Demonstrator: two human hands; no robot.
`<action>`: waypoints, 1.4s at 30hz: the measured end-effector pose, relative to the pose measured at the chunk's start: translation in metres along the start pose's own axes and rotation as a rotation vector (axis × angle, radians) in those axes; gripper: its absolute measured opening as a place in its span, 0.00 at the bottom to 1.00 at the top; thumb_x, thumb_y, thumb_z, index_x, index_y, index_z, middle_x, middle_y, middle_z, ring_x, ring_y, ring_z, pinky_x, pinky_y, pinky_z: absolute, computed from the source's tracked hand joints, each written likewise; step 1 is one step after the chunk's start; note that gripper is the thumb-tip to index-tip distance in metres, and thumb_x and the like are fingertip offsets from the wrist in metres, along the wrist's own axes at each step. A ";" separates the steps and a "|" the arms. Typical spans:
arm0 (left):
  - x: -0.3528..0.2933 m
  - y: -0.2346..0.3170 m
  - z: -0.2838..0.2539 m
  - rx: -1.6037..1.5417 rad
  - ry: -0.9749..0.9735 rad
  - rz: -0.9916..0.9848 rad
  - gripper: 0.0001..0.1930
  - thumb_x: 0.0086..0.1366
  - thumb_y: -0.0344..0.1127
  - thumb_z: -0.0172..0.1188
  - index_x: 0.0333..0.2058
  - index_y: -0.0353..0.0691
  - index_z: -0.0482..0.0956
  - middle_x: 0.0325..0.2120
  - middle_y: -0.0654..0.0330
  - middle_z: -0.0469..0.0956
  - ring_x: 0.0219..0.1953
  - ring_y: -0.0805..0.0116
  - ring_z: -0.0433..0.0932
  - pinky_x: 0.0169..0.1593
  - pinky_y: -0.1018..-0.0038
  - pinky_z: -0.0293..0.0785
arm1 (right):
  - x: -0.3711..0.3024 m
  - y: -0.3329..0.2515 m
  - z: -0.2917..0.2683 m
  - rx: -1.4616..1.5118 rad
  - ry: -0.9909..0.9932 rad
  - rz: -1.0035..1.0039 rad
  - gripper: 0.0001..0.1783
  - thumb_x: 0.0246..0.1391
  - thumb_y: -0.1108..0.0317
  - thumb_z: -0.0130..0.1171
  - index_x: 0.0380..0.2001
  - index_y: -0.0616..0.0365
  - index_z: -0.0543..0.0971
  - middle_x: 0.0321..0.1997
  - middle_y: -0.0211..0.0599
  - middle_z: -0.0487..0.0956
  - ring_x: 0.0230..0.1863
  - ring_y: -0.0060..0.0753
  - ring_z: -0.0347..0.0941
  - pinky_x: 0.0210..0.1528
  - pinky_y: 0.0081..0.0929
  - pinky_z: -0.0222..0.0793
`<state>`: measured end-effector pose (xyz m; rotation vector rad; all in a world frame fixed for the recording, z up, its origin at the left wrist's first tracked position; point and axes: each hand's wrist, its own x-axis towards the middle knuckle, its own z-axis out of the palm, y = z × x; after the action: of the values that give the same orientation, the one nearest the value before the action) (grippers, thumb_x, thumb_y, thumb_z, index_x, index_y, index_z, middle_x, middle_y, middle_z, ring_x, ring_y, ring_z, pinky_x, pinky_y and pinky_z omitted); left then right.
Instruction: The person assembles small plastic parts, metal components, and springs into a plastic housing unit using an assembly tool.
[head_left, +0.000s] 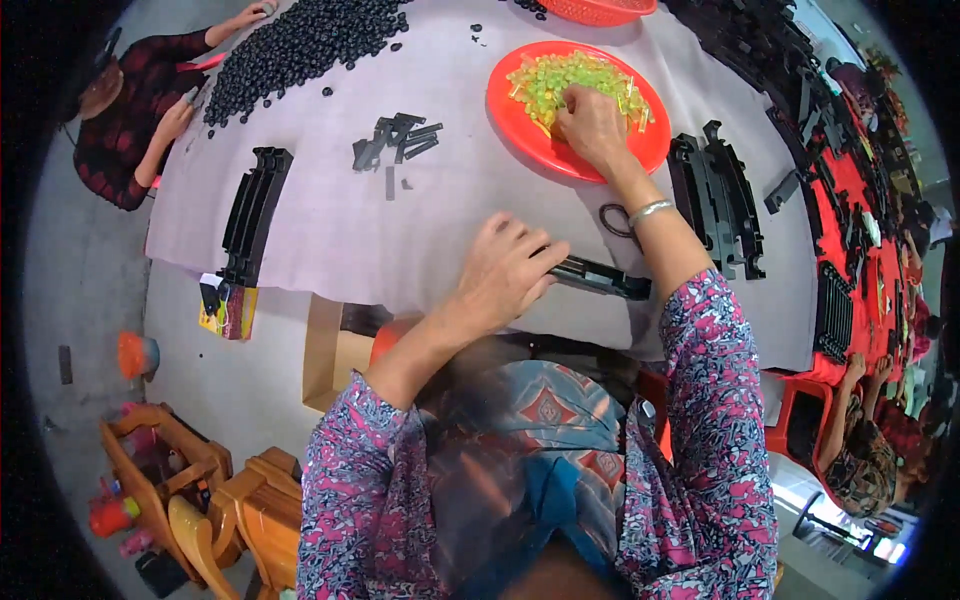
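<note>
My left hand (503, 268) is closed around one end of a long black plastic part (600, 277), which lies over the near edge of the cloth-covered table. The part's other end points right, toward my right forearm. My right hand (592, 125) reaches into a round red tray (520, 125) heaped with small yellow-green translucent pieces (560, 75). Its fingers are curled down at the pile, and the fingertips are hidden, so what they pinch cannot be made out. A black ring (613, 220) lies by my right wrist.
Several long black parts (715, 195) rest to the right, others (257, 215) at the left edge. Small dark strips (400, 140) lie mid-table, with a heap of round black pieces (290, 60) behind. Another person (125, 125) sits at the far left. A red basket (600, 10) stands at the back.
</note>
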<state>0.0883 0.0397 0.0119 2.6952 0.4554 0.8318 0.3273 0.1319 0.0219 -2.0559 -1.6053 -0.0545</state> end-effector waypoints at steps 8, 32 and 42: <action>-0.004 -0.004 0.000 -0.009 -0.037 0.037 0.21 0.51 0.34 0.68 0.46 0.45 0.78 0.35 0.62 0.74 0.42 0.61 0.74 0.57 0.56 0.64 | -0.013 0.005 -0.020 0.180 -0.031 0.022 0.13 0.47 0.63 0.60 0.34 0.58 0.83 0.34 0.50 0.83 0.35 0.50 0.80 0.40 0.41 0.75; -0.009 0.003 -0.019 -0.221 -0.075 -0.076 0.26 0.50 0.32 0.70 0.49 0.36 0.77 0.36 0.54 0.78 0.40 0.52 0.76 0.51 0.61 0.66 | -0.184 -0.041 -0.109 0.384 -0.390 -0.198 0.09 0.47 0.79 0.62 0.34 0.63 0.76 0.28 0.40 0.71 0.27 0.39 0.72 0.31 0.33 0.69; -0.007 0.001 -0.024 -0.208 -0.108 -0.054 0.25 0.51 0.34 0.70 0.49 0.36 0.77 0.36 0.53 0.78 0.41 0.51 0.75 0.51 0.61 0.66 | -0.178 -0.048 -0.103 0.408 -0.412 -0.215 0.08 0.49 0.78 0.60 0.34 0.63 0.75 0.30 0.46 0.71 0.33 0.55 0.72 0.35 0.44 0.68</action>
<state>0.0689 0.0405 0.0273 2.5102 0.3917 0.6755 0.2605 -0.0634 0.0673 -1.6421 -1.8845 0.6061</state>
